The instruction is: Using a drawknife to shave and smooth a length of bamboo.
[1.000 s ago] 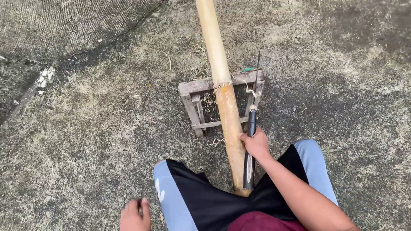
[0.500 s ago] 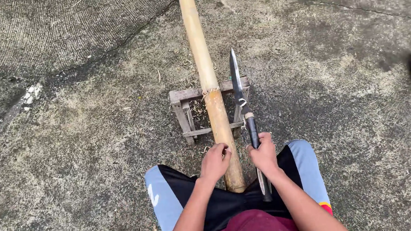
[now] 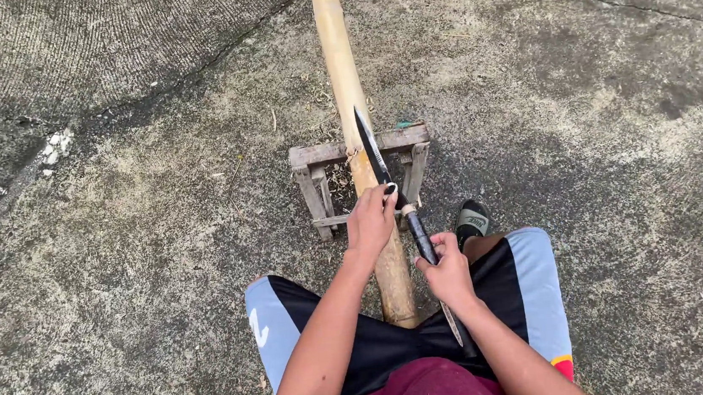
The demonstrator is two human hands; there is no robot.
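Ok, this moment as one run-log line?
left hand: on knife blade | right hand: grips knife handle | bamboo pole: across small wooden stand | ground: concrete

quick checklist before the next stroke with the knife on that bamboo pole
1. Right hand gripping the knife handle: ok.
2. Left hand fingers on the blade's back, near the edge: not ok.
3. Blade laid along the bamboo pole: ok.
4. Pole resting on the small wooden stand: ok.
5. Near end of the pole braced between the legs: ok.
6. Blade sharpness: cannot tell.
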